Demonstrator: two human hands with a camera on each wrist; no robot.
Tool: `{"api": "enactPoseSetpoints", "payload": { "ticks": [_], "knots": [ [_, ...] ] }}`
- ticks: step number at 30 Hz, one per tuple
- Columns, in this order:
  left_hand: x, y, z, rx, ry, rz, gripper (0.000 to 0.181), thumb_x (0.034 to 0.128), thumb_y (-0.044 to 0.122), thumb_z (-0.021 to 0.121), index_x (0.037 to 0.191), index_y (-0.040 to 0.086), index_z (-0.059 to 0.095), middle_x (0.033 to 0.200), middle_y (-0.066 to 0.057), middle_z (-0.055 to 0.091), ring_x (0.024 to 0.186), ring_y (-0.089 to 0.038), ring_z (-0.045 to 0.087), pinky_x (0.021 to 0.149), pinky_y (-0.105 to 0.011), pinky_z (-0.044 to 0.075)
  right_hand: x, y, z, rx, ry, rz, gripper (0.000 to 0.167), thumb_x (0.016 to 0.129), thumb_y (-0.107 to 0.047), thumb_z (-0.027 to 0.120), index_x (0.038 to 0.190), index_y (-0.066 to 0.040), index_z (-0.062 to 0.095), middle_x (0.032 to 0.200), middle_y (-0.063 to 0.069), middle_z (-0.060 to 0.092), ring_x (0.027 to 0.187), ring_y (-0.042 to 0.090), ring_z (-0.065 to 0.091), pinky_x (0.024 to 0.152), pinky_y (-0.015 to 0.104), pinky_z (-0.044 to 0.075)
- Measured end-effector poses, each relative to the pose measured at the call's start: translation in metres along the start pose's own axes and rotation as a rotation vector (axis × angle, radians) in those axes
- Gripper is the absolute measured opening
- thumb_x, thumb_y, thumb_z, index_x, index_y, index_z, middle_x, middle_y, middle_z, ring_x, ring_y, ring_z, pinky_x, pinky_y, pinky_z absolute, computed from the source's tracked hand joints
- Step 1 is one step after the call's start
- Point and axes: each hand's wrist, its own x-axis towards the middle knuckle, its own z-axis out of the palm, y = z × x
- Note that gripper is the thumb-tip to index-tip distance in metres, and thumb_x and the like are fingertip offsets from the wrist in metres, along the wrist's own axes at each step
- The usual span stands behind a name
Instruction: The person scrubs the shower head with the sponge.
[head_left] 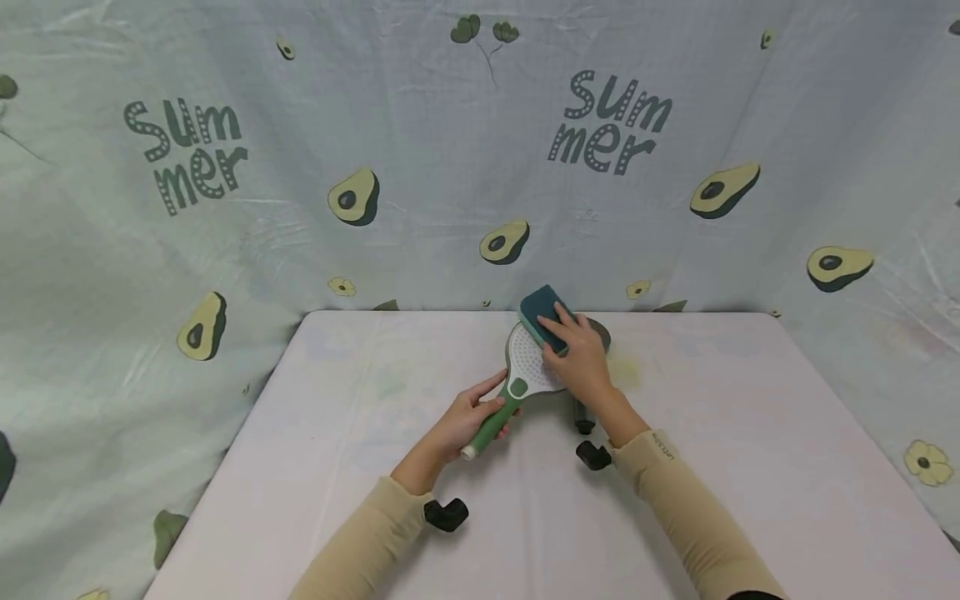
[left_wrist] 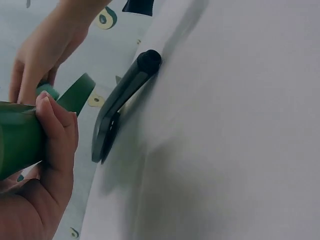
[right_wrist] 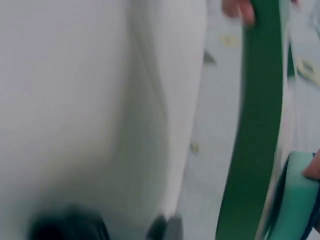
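Note:
My left hand (head_left: pixel 468 417) grips the green handle (head_left: pixel 491 425) of a paddle-shaped shower-head-like object with a white dotted face (head_left: pixel 527 360), held up over the table. My right hand (head_left: pixel 581 354) holds a dark teal sponge block (head_left: pixel 546 315) against the upper part of that face. In the left wrist view the left hand (left_wrist: pixel 55 160) has its fingers curled round the green handle (left_wrist: pixel 20 137). The right wrist view shows the object's green edge (right_wrist: pixel 257 120) and the light-green side of the sponge (right_wrist: pixel 295 195), with a right fingertip on it.
Behind the right hand, a dark-handled object (head_left: pixel 583 417) with a round grey head lies on the white table (head_left: pixel 360 500); the left wrist view shows it side-on (left_wrist: pixel 122 95). A curtain with avocado prints (head_left: pixel 420 150) hangs behind. Black devices sit at both wrists.

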Motion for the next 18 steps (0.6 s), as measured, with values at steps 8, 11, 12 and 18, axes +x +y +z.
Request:
{"api": "enactPoseSetpoints", "payload": {
  "ticks": [8, 11, 12, 18],
  "knots": [
    [-0.002, -0.002, -0.003, -0.039, 0.009, -0.032, 0.055, 0.1122, 0.014, 0.042, 0.164, 0.009, 0.024, 0.121, -0.027, 0.066, 0.073, -0.01, 0.065, 0.068, -0.023, 0.054, -0.006, -0.022, 0.014, -0.011, -0.147, -0.166, 0.042, 0.089, -0.006, 0.077, 0.13, -0.008, 0.072, 0.147, 0.02, 0.054, 0.13, 0.058, 0.046, 0.102, 0.07, 0.038],
    [-0.001, 0.0, -0.004, -0.047, 0.013, -0.028, 0.054, 0.1122, 0.014, 0.042, 0.164, 0.011, 0.025, 0.119, -0.025, 0.068, 0.075, -0.011, 0.065, 0.069, -0.024, 0.055, 0.0, -0.013, 0.009, -0.008, -0.125, -0.098, 0.043, 0.089, -0.004, 0.075, 0.132, -0.008, 0.07, 0.149, 0.02, 0.052, 0.134, 0.057, 0.042, 0.106, 0.069, 0.035],
    [-0.001, 0.0, -0.005, -0.048, 0.012, -0.029, 0.054, 0.1122, 0.014, 0.042, 0.164, 0.012, 0.025, 0.12, -0.027, 0.067, 0.075, -0.011, 0.065, 0.07, -0.024, 0.055, 0.001, -0.009, 0.007, -0.009, -0.113, -0.076, 0.043, 0.09, -0.003, 0.075, 0.133, -0.007, 0.07, 0.149, 0.02, 0.051, 0.135, 0.057, 0.042, 0.106, 0.068, 0.035],
    [-0.001, 0.001, -0.006, -0.032, 0.008, -0.035, 0.054, 0.112, 0.012, 0.042, 0.164, 0.011, 0.025, 0.127, -0.037, 0.06, 0.077, -0.012, 0.065, 0.07, -0.025, 0.055, 0.006, 0.013, -0.005, 0.002, -0.038, 0.075, 0.044, 0.09, -0.001, 0.07, 0.134, -0.003, 0.068, 0.15, 0.023, 0.049, 0.132, 0.054, 0.046, 0.103, 0.067, 0.039]
  ]
}}
